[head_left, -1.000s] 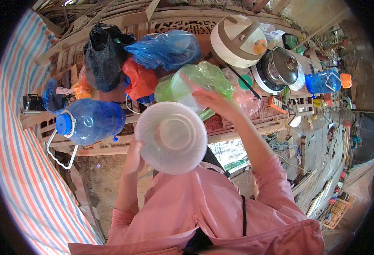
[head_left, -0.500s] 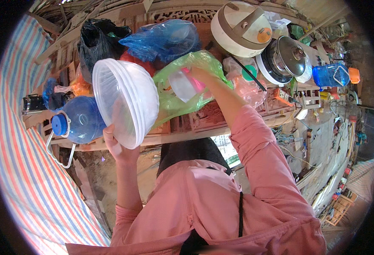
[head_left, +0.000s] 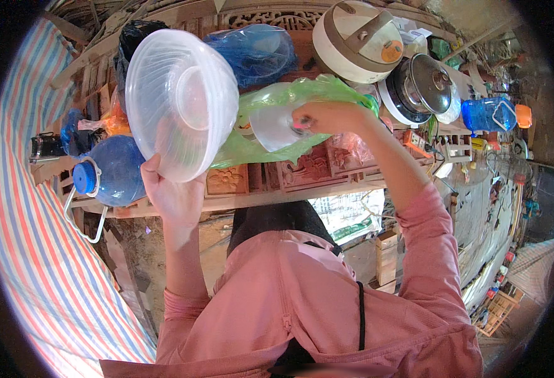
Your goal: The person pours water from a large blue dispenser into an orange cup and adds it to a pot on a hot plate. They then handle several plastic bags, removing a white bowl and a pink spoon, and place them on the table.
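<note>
Raised over the left part of the bench are translucent white plastic bowls [head_left: 182, 94], nested in a stack and tilted with the open side toward me. My left hand [head_left: 175, 192] grips their lower rim, thumb on the inside. Right of them lies a crumpled light-green plastic bag [head_left: 289, 94], partly hidden behind the bowls. In its mouth is a whitish translucent container [head_left: 270, 128] with a bit of pink by it. My right hand [head_left: 318, 118] reaches to this container with its fingers curled closed; what they pinch is mostly hidden.
A blue water jug [head_left: 116, 176] lies left of my left hand. Behind are a black bag [head_left: 135, 50] and a blue plastic bag [head_left: 255, 53]. A rice cooker [head_left: 355, 47] and a glass-lidded pot [head_left: 425, 85] stand to the right on the carved wooden bench [head_left: 277, 195].
The bowls have turned so their inside faces me more, and rose slightly. My right hand has shifted right, its forearm swinging outward. The green bag's upper edge has moved right.
</note>
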A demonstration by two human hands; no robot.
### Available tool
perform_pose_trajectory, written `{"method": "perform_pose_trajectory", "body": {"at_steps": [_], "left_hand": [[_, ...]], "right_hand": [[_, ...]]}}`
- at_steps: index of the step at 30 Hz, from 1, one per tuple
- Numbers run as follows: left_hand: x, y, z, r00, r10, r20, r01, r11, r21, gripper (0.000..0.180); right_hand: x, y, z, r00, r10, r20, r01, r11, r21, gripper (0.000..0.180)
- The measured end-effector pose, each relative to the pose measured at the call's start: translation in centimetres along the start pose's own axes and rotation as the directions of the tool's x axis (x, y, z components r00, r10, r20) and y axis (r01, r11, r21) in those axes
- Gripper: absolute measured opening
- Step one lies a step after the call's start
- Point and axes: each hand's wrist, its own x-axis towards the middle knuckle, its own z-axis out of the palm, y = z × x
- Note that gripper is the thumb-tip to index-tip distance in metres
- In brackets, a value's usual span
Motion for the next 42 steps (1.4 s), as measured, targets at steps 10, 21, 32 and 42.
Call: {"method": "perform_pose_trajectory", "body": {"at_steps": [10, 21, 32, 42], "left_hand": [[0.2, -2.2, 1.8, 0.988, 0.102, -0.117, -0.051, 0.927, 0.372, 0.059], [0.4, -2.9, 0.1, 0.999, 0.052, -0.006, -0.046, 0.932, 0.36, 0.059], [0.2, -3.2, 1.3, 0.999, 0.035, 0.001, -0.032, 0.879, 0.477, 0.06], [1.5, -2.4, 1.5, 0.997, -0.076, -0.006, 0.072, 0.92, 0.384, 0.055]], "right_hand": [[-11.9, -6.3, -11.1, 0.883, 0.059, -0.467, 0.198, 0.853, 0.483, 0.016], [-11.5, -6.1, -12.5, 0.715, -0.024, -0.699, 0.619, 0.488, 0.616, 0.019], [-8.2, -10.9, -9.4, 0.646, -0.19, -0.739, 0.552, 0.785, 0.28, 0.017], [-4.6, -13.2, -5.7, 0.72, -0.554, -0.419, 0.439, 0.83, -0.344, 0.053]]}}
